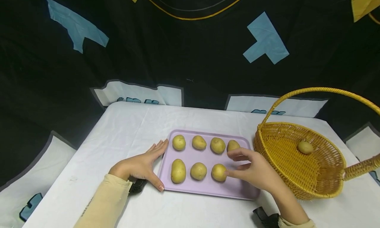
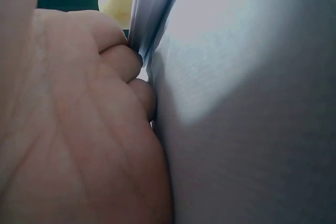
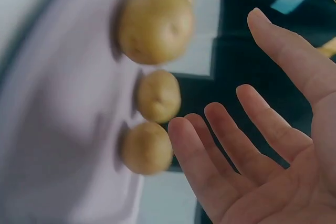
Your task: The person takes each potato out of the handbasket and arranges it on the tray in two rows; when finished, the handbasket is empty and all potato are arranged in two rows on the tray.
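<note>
A purple tray [image 1: 207, 194] lies on the table, bearing several potatoes [image 1: 198, 171] in two rows. My left hand [image 1: 145, 165] rests at the tray's left edge, fingers and thumb spread along it; the left wrist view shows its fingers [image 2: 126, 64] against the rim. Over the tray's right part hovers my right hand [image 1: 255, 168], thumb and fingers apart with nothing between them. From above, its fingertips overlap the far-right potato [image 1: 233, 145], and its thumb tip meets the near-right potato [image 1: 219, 172]. Nearby potatoes [image 3: 156, 26] appear apart from the right hand's thumb in the right wrist view.
Right of the tray stands a yellow wicker basket [image 1: 285, 175] with a tall arched handle [image 1: 314, 89]. One potato [image 1: 305, 147] lies inside it. A white cloth covers the table [image 1: 130, 129], and a black patterned curtain [image 1: 190, 56] hangs behind.
</note>
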The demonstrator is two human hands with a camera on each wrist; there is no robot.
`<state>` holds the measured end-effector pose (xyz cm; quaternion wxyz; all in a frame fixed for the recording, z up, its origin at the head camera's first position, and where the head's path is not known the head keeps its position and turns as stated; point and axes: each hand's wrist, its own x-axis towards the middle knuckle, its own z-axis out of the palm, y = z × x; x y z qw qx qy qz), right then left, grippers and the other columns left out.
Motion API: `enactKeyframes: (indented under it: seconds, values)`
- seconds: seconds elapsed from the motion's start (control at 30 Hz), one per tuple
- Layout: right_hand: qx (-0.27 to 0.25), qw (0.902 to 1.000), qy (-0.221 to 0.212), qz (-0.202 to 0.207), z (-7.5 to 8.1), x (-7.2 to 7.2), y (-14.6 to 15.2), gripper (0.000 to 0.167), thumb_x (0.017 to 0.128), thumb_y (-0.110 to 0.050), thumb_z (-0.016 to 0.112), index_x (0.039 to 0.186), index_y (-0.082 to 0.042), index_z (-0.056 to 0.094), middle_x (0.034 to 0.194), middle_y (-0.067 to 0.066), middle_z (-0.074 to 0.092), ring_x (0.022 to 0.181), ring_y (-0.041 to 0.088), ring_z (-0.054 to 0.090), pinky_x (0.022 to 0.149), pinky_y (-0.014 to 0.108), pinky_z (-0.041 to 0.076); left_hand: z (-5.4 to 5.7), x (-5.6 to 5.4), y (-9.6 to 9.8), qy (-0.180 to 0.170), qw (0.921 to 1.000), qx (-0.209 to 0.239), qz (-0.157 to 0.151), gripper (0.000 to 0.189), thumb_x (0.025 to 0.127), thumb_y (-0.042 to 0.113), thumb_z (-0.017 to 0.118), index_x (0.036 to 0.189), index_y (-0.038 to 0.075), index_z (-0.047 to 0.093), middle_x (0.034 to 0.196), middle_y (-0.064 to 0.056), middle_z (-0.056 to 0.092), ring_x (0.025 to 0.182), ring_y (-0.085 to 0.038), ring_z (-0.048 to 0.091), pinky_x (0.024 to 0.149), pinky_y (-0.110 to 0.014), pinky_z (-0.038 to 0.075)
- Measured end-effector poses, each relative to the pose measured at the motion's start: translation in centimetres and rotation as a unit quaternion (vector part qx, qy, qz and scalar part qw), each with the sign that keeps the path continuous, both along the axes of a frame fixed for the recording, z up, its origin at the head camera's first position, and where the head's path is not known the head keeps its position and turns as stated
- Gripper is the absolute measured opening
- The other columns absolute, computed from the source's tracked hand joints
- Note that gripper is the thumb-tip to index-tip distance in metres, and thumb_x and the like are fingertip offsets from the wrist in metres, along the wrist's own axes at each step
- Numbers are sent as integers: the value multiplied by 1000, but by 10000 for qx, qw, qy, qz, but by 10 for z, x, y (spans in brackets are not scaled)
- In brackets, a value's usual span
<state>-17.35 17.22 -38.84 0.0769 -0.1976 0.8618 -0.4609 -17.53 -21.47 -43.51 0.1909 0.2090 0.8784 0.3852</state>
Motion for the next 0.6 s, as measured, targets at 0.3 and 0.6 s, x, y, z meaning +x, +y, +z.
enactKeyframes:
  seconds: [0.3, 0.6]
  values:
    - [118, 9989, 251, -387, 26, -2, 34, 55, 76, -26, 91, 121, -3, 68, 119, 12, 68, 107, 36, 65, 82, 30, 58, -1, 0, 1, -10, 10000, -21, 24, 150, 53, 42, 99, 162, 7, 2, 167, -16, -6, 149, -42, -11, 117, -61, 0]
    - [1139, 9922, 273, -417, 53, -17, 79, 60, 81, -35, 86, 130, -7, 64, 126, 12, 65, 113, 32, 62, 84, 29, 55, -1, 0, 0, 43, 10000, -61, 7, 150, 53, 42, 99, 162, 6, 2, 167, -17, -6, 149, -44, -11, 117, -61, 0]
